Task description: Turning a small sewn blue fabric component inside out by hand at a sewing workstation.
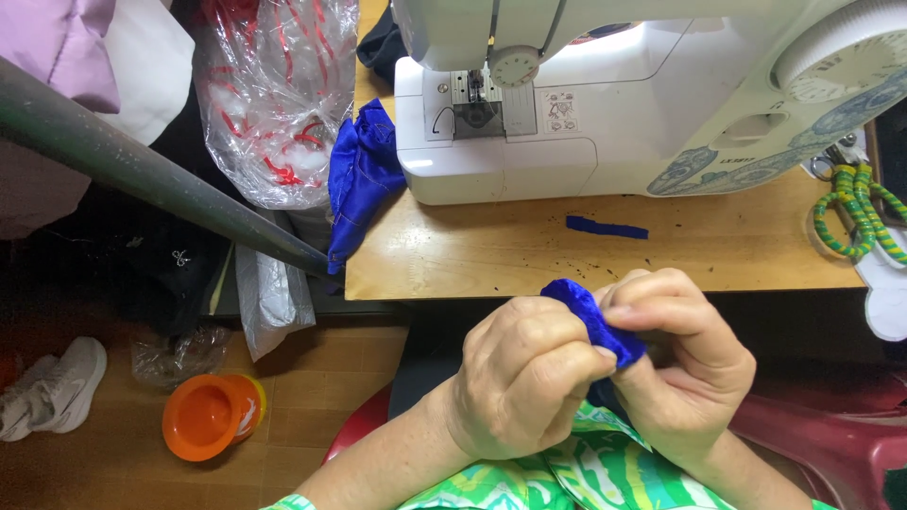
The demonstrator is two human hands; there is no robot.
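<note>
The left hand [518, 378] and the right hand [682, 364] meet just below the near edge of the tabletop [491, 250], both pinched shut on a small piece of blue cloth [595, 321]. The left thumb presses the cloth from the left, and the right fingers curl over its other side, so the shiny blue fabric pokes up between the two hands and a darker end hangs down between the palms. The hands hover over the person's lap, where a green and white patterned garment [586, 472] shows.

On the wooden tabletop, just beyond the hands, lies a narrow blue strip [607, 228] of the same fabric, well apart from what is being held. Behind it stands a white sewing machine [624, 104], its needle plate towards the left and a dial at the right end. A larger heap of blue fabric [362, 179] hangs over the left edge of the tabletop beside the machine. At the right edge sits a green and yellow cord [855, 212], coiled in loops.

To the left of the tabletop a clear plastic bag [274, 94] holds red and white material, and a grey pole [151, 170] slants across in front of it. On the floor lie an orange bowl [210, 416] and a white shoe [57, 387].
</note>
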